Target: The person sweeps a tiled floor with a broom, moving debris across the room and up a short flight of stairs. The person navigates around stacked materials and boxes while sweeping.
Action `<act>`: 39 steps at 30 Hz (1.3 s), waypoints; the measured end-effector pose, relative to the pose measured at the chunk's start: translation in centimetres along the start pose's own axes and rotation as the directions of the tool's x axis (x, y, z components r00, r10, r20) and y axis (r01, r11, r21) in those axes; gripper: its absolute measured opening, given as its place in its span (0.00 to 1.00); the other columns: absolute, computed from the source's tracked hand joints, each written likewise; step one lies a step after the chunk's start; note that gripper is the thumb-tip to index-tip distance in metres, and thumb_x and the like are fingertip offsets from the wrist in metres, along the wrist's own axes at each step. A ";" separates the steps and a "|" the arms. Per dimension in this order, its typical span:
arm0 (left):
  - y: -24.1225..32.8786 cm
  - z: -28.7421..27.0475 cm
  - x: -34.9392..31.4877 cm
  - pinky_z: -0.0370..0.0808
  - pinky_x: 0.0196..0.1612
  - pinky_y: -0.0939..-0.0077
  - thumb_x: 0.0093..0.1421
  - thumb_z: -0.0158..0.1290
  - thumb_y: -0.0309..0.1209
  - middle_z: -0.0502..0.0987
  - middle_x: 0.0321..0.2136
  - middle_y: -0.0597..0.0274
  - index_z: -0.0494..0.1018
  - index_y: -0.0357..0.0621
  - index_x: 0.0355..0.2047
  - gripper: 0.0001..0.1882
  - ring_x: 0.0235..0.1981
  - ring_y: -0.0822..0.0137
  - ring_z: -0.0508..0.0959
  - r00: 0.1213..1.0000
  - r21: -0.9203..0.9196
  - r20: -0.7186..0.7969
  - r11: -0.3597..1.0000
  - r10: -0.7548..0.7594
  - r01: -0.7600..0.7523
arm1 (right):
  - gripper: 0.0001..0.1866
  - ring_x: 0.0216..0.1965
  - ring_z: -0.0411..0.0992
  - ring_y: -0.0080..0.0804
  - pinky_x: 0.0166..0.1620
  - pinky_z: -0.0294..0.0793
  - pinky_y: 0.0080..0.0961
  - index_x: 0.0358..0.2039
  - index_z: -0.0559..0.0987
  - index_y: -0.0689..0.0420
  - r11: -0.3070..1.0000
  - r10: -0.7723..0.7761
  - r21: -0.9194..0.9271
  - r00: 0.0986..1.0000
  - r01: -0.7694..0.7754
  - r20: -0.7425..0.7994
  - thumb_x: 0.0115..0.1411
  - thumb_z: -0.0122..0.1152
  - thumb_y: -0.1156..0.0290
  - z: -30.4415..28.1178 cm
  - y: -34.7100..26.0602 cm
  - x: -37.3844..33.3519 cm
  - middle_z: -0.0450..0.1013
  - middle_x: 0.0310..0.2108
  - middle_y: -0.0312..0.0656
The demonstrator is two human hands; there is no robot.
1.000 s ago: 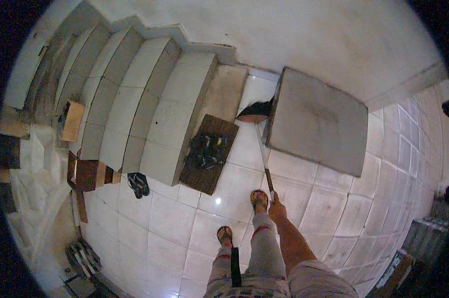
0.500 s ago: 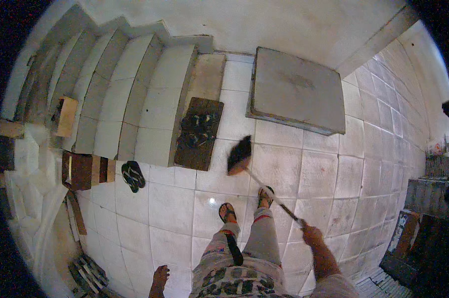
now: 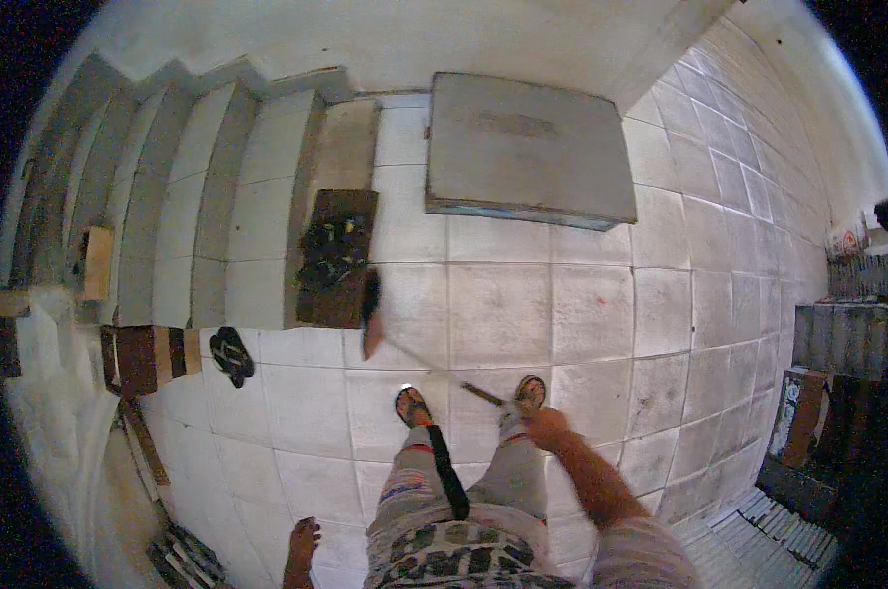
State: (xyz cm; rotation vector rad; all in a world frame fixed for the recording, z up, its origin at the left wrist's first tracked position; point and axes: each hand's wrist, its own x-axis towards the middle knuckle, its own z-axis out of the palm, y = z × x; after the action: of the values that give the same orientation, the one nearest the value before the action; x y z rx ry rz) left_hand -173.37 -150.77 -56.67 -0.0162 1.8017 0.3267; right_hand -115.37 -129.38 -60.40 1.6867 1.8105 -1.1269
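My right hand [image 3: 546, 429] is closed round the end of a broom's [image 3: 373, 329] handle, in front of my right foot. The handle slants away to the left across the tiles. At its far end the broom head, dark bristles on an orange-brown base, stands by the right edge of a brown mat [image 3: 331, 306]. Whether the bristles touch the mat I cannot tell. Small dark and pale bits lie on that mat. Low at the left, my left hand [image 3: 305, 538] hangs beside my leg, holding nothing, its fingers loosely apart.
Tiled steps [image 3: 262, 187] rise at the left. A large grey slab-like block [image 3: 532, 147] lies on the floor ahead. Black flip-flops [image 3: 231, 356] lie by a brown box [image 3: 150, 359]. Dark boxes [image 3: 815, 417] line the right side.
The broom head has swung left, from the open tiles to the mat's right edge. My right hand has moved left and slightly forward with the handle. The view has shifted to the right.
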 end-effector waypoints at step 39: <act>16.3 23.3 -2.6 0.67 0.26 0.80 0.56 0.44 0.46 0.73 0.35 0.68 0.66 0.57 0.46 0.19 0.26 0.71 0.70 0.998 0.244 0.040 0.968 0.049 -0.057 | 0.19 0.33 0.72 0.46 0.36 0.70 0.41 0.51 0.66 0.39 0.913 0.381 0.140 0.924 -0.383 0.040 0.58 0.41 0.59 -15.2 29.9 3.3 0.73 0.31 0.47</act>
State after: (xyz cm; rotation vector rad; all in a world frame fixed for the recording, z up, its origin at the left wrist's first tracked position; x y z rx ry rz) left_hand -153.58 -130.18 -55.77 0.2108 1.8003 0.1391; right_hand -83.97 -117.36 -62.20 2.0025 1.3323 -1.1092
